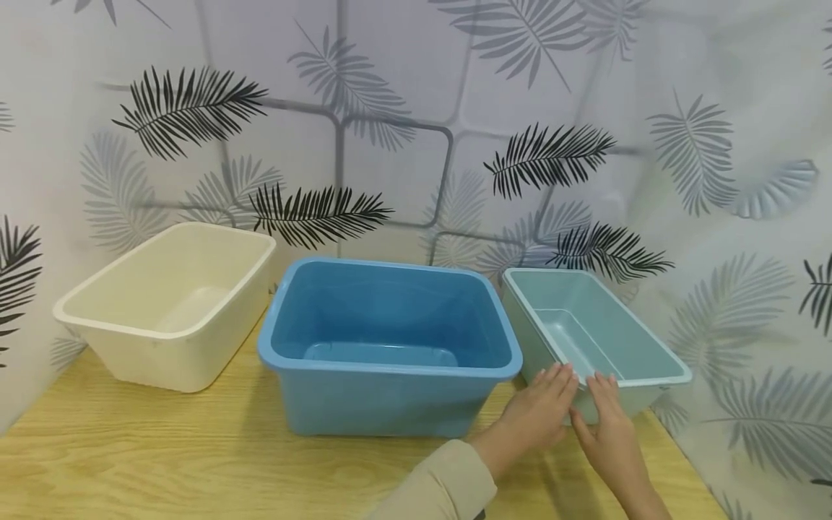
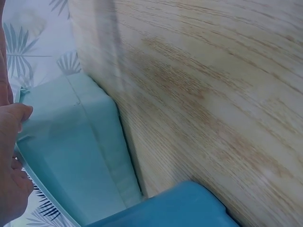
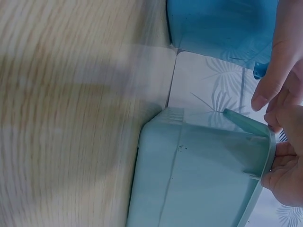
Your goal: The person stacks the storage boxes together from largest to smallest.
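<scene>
A pale green plastic tub [image 1: 640, 318] stands at the right end of the table, angled away from me. At its near left corner my left hand [image 1: 542, 408] has its fingers over the rim. Just to the right, my right hand [image 1: 611, 426] grips the near rim, fingers over the top and thumb outside. A thumb [image 2: 21, 112] lies against the tub's outer wall [image 2: 66, 142] in the left wrist view. Both hands appear close together along the rim in the right wrist view, where the tub's outer side [image 3: 203, 175] is visible.
A larger blue tub [image 1: 390, 401] stands in the middle, close to the green tub's left side. Farther left is a cream tub [image 1: 162, 361]. All three stand on a wood-grain table [image 1: 195, 462], in front of a leaf-patterned curtain or sheet [image 1: 403, 166].
</scene>
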Demonstrator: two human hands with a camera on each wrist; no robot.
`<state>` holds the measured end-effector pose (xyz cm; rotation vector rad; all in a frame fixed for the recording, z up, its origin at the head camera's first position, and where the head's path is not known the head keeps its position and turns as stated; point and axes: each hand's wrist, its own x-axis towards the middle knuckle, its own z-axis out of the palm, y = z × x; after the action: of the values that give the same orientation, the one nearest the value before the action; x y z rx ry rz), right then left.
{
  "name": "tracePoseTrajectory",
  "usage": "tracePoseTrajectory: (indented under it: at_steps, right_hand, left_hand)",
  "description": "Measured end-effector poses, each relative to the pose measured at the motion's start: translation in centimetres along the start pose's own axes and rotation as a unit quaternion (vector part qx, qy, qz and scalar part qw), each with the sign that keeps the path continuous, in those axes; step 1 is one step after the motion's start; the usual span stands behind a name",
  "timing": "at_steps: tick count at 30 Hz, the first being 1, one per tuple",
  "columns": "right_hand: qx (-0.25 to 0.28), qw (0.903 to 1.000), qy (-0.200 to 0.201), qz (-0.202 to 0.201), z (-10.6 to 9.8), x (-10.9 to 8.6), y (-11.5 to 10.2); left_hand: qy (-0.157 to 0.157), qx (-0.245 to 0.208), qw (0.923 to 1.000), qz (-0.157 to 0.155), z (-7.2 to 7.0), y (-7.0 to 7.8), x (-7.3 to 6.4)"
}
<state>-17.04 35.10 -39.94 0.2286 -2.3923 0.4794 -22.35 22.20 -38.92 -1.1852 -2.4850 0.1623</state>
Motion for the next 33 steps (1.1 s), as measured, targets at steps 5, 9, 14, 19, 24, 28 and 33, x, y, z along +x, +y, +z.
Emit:
tracePoseTrajectory:
  at_steps: [5,9,14,19,24,28,33]
  right_hand:
    - [-0.002,0.9999,0.012,-0.005,-0.1,0.0,0.1]
    - [0.0,0.9996,0.025,-0.013,-0.1,-0.1,0.3]
    - [0.003,0.9993,0.034,-0.016,-0.1,-0.5,0.7]
    - [0.006,0.9996,0.026,-0.013,-0.3,-0.8,0.6]
    - [0.001,0.9998,0.021,-0.008,-0.4,-0.8,0.3]
    - [-0.002,0.9998,0.016,0.009,-0.5,-0.8,0.1]
    - [-0.008,0.9995,0.017,0.027,-0.5,-0.8,-0.1]
  left_hand:
    - [-0.009,-0.018,0.9998,-0.007,-0.3,0.2,0.0]
    - [-0.001,-0.025,0.9997,-0.009,-0.6,0.4,-0.1]
    - [0.003,-0.025,0.9996,-0.009,-0.8,0.6,-0.2]
    - [0.0,-0.027,0.9996,-0.006,-1.0,0.8,-0.2]
    - [-0.002,-0.018,0.9998,0.001,-1.4,0.9,-0.3]
    - [-0.004,-0.01,0.9999,0.008,-1.5,1.0,-0.3]
    - [0.021,-0.008,0.9996,0.016,-1.3,1.1,-0.5]
